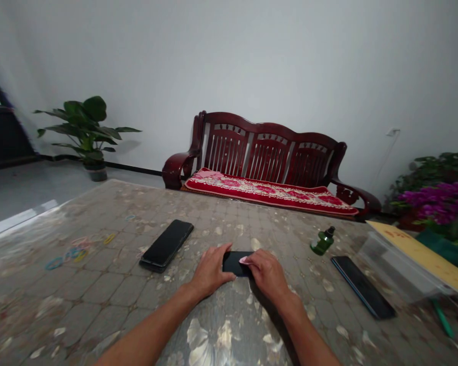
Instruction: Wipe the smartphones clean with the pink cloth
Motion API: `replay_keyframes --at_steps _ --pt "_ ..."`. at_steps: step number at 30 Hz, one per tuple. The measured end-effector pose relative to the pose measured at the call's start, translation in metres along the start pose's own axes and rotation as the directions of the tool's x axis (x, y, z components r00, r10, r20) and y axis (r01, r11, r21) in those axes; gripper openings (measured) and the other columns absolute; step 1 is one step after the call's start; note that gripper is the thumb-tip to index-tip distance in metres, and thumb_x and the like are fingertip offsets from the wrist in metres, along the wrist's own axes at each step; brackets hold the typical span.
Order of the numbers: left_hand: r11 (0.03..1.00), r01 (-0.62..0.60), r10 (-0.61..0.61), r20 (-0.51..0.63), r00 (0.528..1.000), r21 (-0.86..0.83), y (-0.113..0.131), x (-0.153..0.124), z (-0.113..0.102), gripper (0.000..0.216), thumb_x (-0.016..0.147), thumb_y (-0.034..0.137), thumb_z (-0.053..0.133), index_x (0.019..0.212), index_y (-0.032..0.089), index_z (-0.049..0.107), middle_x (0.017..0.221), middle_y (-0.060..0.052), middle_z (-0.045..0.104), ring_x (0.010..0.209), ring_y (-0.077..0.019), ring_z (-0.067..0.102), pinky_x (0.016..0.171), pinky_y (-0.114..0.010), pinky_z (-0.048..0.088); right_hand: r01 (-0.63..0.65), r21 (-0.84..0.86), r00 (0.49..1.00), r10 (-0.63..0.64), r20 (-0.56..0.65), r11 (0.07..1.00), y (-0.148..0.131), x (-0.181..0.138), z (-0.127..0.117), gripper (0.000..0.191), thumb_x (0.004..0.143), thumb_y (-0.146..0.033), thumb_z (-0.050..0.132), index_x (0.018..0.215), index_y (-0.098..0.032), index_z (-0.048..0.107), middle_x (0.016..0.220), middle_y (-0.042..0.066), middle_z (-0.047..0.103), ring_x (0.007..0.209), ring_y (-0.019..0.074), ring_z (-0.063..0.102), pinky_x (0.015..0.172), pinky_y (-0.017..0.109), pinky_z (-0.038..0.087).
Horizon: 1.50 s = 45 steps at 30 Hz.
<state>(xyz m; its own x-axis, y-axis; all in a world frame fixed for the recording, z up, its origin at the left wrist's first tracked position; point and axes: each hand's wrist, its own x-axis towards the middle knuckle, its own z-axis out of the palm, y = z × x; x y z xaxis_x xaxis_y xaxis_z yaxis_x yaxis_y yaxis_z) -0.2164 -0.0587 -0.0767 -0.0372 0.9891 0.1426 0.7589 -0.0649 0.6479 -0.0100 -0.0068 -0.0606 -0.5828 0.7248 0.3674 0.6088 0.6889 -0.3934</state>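
Note:
A dark smartphone (232, 264) lies flat on the patterned tablecloth (110, 290) between my hands. My left hand (212, 267) grips its left end, thumb along the near edge and fingers at the far edge. In my right hand (267, 270) a small pink cloth (245, 261) is pinched, pressed against the phone's dark face. Part of the cloth and the phone's right end are hidden by the right hand's fingers.
Left of my hands lies a black phone (167, 246), with several coloured rubber bands (74, 251) beyond. To the right are a green bottle (322, 242), another phone (362, 287) and a clear plastic box (399, 269). A wooden bench (267, 152) stands behind the table.

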Motion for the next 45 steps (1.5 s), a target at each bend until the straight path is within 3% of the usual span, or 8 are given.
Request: replay_keyframes --at_steps 3,9,15,24,32,39,45 --pt "1.000 0.001 -0.001 0.004 1.000 -0.002 0.000 0.000 -0.001 0.080 0.066 0.024 0.081 0.140 0.019 0.050 0.129 -0.011 0.064 0.119 -0.0324 0.055 0.104 -0.044 0.039 -0.021 -0.035 1.000 0.021 0.005 0.999 0.002 0.000 -0.001 0.025 0.095 -0.018 0.050 0.096 -0.027 0.074 0.091 0.002 0.069 0.091 0.0180 0.061 0.084 0.027 0.041" --pt "1.000 -0.006 0.006 -0.005 1.000 -0.005 -0.003 0.001 0.001 0.081 0.065 0.025 0.081 0.140 0.020 0.050 0.129 -0.012 0.064 0.119 -0.0328 0.055 0.104 -0.045 0.039 -0.225 -0.210 0.974 0.214 -0.077 0.951 0.024 0.002 -0.013 0.025 0.095 -0.020 0.050 0.092 -0.023 0.075 0.090 0.006 0.069 0.091 0.0207 0.062 0.082 0.029 0.042" --pt "1.000 -0.014 0.014 -0.005 1.000 0.016 -0.003 0.001 0.001 0.081 0.065 0.024 0.080 0.140 0.018 0.050 0.131 -0.013 0.063 0.121 -0.0332 0.055 0.105 -0.045 0.039 -0.073 -0.131 0.997 0.073 -0.004 0.989 0.006 0.003 -0.005 0.026 0.096 -0.018 0.050 0.099 -0.027 0.074 0.092 0.003 0.070 0.092 0.0180 0.062 0.083 0.027 0.042" --pt "1.000 0.014 -0.014 -0.029 0.999 0.005 -0.011 0.003 -0.003 0.091 0.059 0.028 0.082 0.142 0.014 0.047 0.133 -0.015 0.060 0.125 -0.0357 0.050 0.106 -0.045 0.039 -0.235 -0.210 0.972 0.225 -0.069 0.949 0.019 -0.001 -0.012 0.026 0.095 -0.020 0.050 0.097 -0.026 0.075 0.094 0.005 0.071 0.095 0.0195 0.062 0.085 0.027 0.042" --pt "0.999 0.013 -0.015 -0.037 0.999 -0.043 -0.014 0.004 -0.003 0.090 0.058 0.023 0.081 0.141 0.018 0.048 0.126 -0.011 0.064 0.119 -0.0321 0.053 0.104 -0.041 0.040 -0.104 -0.194 0.988 0.124 0.093 0.976 -0.011 0.013 -0.004 0.026 0.095 -0.019 0.050 0.101 -0.027 0.074 0.095 0.003 0.070 0.095 0.0173 0.062 0.085 0.025 0.041" --pt "0.999 0.031 -0.032 -0.024 0.999 -0.044 -0.012 0.003 -0.004 0.088 0.060 0.023 0.082 0.141 0.019 0.047 0.127 -0.010 0.064 0.120 -0.0311 0.053 0.103 -0.041 0.039 -0.172 -0.314 0.977 0.203 0.067 0.934 -0.001 0.025 -0.009 0.023 0.095 -0.020 0.051 0.092 -0.023 0.074 0.092 0.006 0.070 0.091 0.0194 0.062 0.079 0.026 0.040" --pt "0.998 0.025 -0.026 -0.033 0.999 -0.053 -0.011 0.002 -0.004 0.090 0.059 0.023 0.083 0.141 0.018 0.046 0.127 -0.010 0.064 0.121 -0.0314 0.053 0.105 -0.042 0.039 -0.035 -0.248 0.986 0.073 0.148 0.968 -0.029 0.038 0.011 0.026 0.094 -0.016 0.051 0.101 -0.026 0.073 0.097 0.004 0.069 0.095 0.0180 0.061 0.081 0.026 0.041"
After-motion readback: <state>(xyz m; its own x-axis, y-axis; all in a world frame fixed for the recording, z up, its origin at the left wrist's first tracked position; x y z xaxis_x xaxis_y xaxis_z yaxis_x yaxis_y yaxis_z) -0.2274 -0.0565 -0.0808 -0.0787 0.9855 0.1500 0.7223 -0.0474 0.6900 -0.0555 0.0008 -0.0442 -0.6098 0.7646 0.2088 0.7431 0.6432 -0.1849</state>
